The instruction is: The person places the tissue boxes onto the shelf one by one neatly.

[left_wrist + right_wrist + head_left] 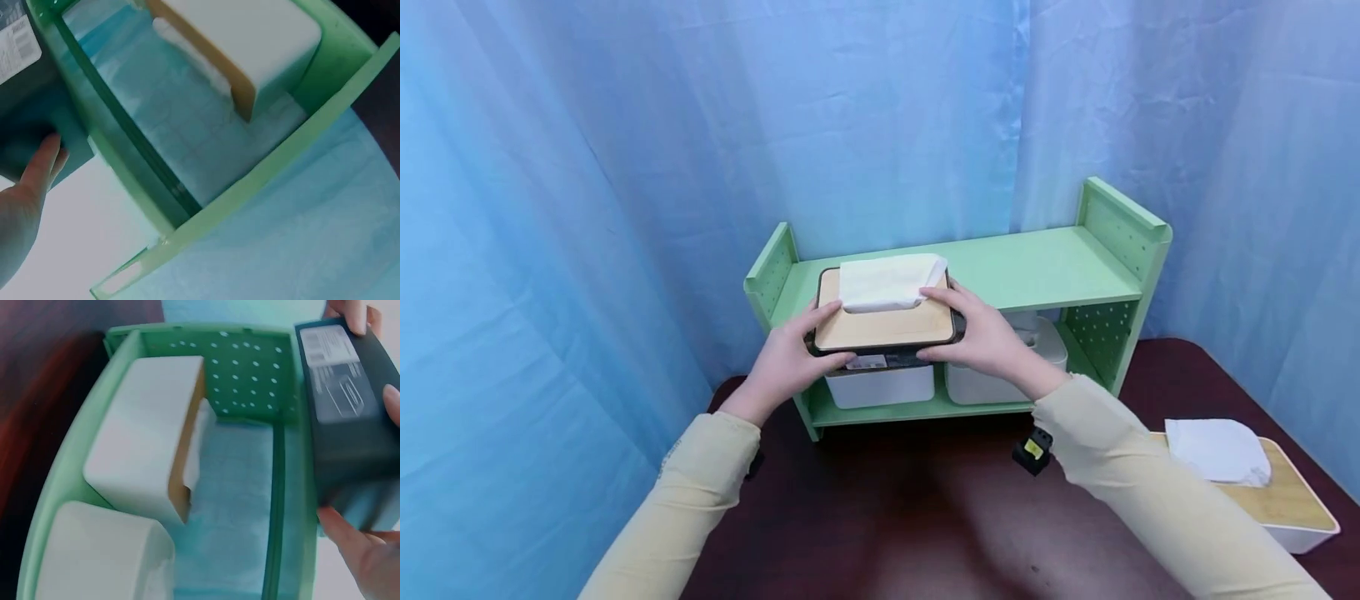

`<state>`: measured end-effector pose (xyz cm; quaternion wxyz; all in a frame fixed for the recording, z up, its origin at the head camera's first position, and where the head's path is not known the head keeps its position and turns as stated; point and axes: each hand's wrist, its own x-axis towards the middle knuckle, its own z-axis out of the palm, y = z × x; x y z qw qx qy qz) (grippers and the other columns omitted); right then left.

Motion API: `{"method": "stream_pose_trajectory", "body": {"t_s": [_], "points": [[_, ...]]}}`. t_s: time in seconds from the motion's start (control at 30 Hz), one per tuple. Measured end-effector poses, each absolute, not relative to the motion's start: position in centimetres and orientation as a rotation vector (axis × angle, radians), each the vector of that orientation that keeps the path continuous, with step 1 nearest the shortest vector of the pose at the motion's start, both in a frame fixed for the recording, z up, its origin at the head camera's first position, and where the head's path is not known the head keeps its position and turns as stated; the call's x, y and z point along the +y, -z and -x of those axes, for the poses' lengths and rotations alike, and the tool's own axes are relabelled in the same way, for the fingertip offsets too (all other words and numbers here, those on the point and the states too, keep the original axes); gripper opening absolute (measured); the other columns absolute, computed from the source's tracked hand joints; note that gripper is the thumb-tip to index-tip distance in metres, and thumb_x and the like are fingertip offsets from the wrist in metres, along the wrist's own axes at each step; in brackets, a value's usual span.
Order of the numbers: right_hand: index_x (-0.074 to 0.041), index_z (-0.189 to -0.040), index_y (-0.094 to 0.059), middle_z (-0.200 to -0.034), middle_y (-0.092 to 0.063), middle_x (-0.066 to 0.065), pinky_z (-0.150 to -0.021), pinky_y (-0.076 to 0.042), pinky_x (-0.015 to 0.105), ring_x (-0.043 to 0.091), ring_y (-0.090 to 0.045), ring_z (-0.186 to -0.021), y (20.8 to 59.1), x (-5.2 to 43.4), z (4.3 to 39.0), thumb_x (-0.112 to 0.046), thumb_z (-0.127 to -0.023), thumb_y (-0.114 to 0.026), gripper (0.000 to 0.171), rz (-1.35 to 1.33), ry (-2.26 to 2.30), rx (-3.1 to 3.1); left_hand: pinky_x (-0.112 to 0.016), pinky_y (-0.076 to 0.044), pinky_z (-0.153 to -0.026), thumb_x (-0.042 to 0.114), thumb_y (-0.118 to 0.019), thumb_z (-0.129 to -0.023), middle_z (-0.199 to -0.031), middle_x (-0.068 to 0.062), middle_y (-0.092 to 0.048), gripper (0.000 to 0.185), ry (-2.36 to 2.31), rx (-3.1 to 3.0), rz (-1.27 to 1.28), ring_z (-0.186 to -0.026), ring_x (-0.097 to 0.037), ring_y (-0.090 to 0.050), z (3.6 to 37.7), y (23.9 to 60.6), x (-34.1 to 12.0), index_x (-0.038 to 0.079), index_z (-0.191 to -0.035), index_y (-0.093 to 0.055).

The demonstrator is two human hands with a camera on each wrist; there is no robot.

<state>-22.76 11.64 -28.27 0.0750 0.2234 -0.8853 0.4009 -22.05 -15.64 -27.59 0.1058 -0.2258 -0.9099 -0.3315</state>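
Between both hands is a black tissue box [887,332] with a light wooden top and a white tissue sticking out. In the head view it is in front of the green shelf's upper board. My left hand [786,358] grips its left end, and my right hand [988,337] holds the right end, thumbs at the near side. Printed labels show on the dark underside of the tissue box [340,434] in the right wrist view. In the left wrist view, part of the left hand [28,200] touches the dark box.
The green two-tier shelf [1045,262] stands on a dark red table [940,533]. On its lower level are a white tissue box [880,389] and a rounded white box [1051,346]. A wood-topped white tissue box [1288,492] sits at right. Blue curtains [887,125] surround the table.
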Motion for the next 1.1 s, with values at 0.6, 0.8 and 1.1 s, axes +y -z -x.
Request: {"method": "stream_pose_trajectory", "body": {"t_s": [0.6, 0.8, 1.1], "points": [[-0.017, -0.146, -0.038, -0.154, -0.026, 0.011, -0.088, -0.051, 0.044, 0.04, -0.049, -0.124, 25.5, 12.1, 27.0, -0.023, -0.086, -0.07, 0.068, -0.58, -1.539, -2.758, -0.045, -0.046, -0.098, 0.015, -0.063, -0.091, -0.153, -0.006, -0.03, 0.06, 1.403, -2.855, 0.562, -0.13, -0.032, -0.045, 26.1, 25.1, -17.5, 0.024, -0.146, -0.039], [-0.014, -0.145, -0.038, -0.148, -0.039, 0.016, -0.094, -0.048, 0.047, 0.035, -0.042, -0.132, 25.8, 10.6, 27.9, -0.024, -0.084, -0.073, 0.071, -0.433, -1.395, -2.672, -0.043, -0.046, -0.097, 0.015, -0.061, -0.093, -0.151, -0.013, -0.033, 0.06, 1.425, -2.782, 0.414, -0.128, -0.033, -0.047, 27.0, 25.4, -17.0, 0.019, -0.147, -0.036], [-0.016, -0.149, -0.03, -0.146, -0.038, 0.018, -0.096, -0.046, 0.047, 0.038, -0.047, -0.126, 25.9, 9.2, 29.3, -0.01, -0.086, -0.069, 0.074, -0.407, -1.388, -2.632, -0.043, -0.048, -0.094, 0.012, -0.059, -0.093, -0.144, -0.02, -0.041, 0.065, 1.355, -2.709, 0.245, -0.125, -0.035, -0.05, 28.2, 25.4, -16.2, 0.016, -0.15, -0.028]]}}
